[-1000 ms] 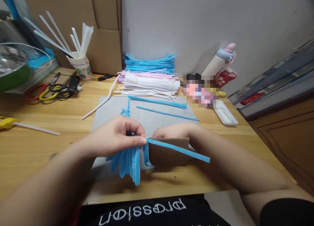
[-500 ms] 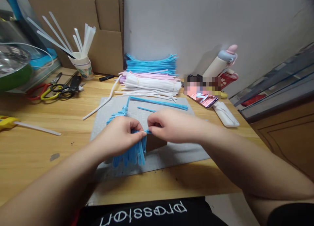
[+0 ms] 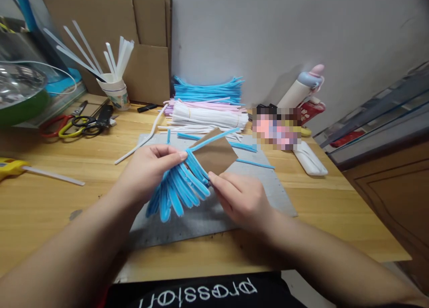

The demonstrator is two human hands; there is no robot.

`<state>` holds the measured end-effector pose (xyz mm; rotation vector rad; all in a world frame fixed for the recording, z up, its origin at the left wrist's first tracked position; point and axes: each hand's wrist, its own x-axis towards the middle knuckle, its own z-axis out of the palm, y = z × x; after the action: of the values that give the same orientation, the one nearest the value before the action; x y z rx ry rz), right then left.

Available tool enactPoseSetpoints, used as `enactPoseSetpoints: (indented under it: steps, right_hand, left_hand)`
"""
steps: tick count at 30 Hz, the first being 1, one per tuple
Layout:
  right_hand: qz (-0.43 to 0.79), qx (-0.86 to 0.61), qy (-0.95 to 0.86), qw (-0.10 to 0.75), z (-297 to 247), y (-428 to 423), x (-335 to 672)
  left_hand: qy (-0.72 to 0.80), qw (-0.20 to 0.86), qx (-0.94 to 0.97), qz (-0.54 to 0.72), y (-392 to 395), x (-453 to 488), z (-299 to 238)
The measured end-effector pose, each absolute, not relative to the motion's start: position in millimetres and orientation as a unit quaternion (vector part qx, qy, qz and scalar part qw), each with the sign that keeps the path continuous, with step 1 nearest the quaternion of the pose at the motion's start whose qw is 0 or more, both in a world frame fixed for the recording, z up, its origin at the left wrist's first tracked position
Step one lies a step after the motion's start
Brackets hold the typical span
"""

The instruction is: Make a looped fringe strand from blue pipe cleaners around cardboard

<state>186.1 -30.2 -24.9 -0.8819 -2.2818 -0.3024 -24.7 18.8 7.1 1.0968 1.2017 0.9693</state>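
A brown cardboard piece (image 3: 217, 156) has a blue pipe cleaner wound round it in several loops (image 3: 182, 189). My left hand (image 3: 150, 167) is closed on the wrapped end, thumb pressing the loops near the card's top edge. My right hand (image 3: 239, 196) pinches the lower edge of the card where the last loop ends. The loose blue tail (image 3: 217, 137) runs up along the card's upper edge. Both hands hold the piece above a grey cutting mat (image 3: 268, 187).
Loose blue pipe cleaners (image 3: 250, 146) lie on the mat. Stacks of blue, pink and white pipe cleaners (image 3: 208, 105) sit behind it. Scissors (image 3: 78, 122), a cup of white sticks (image 3: 114, 89) and a metal bowl (image 3: 20, 85) are at the left; a phone (image 3: 276, 129) and a white case (image 3: 310, 158) at the right.
The card has been turned over and lifted, its bare end now pointing up and away. My right hand moved from the top of the card to beneath it. The blue tail swung from right to upper right.
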Motion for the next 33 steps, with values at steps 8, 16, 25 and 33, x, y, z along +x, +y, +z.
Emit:
enactPoseSetpoints:
  steps: [8, 16, 25, 33]
  right_hand:
    - [0.188, -0.416, -0.79, 0.409, -25, -38, 188]
    - [0.646, -0.422, -0.502, 0.389, -31, -22, 186]
    - [0.793, -0.371, -0.345, 0.34, -37, -22, 183]
    - [0.766, -0.351, -0.39, 0.372, -38, -24, 179]
  left_hand:
    - [0.46, 0.651, 0.423, 0.431, 19, -28, 18]
    - [0.456, 0.647, 0.433, 0.43, 20, -28, 16]
    - [0.479, 0.652, 0.425, 0.406, 22, -25, 14]
    - [0.533, 0.593, 0.491, 0.35, 14, -28, 44]
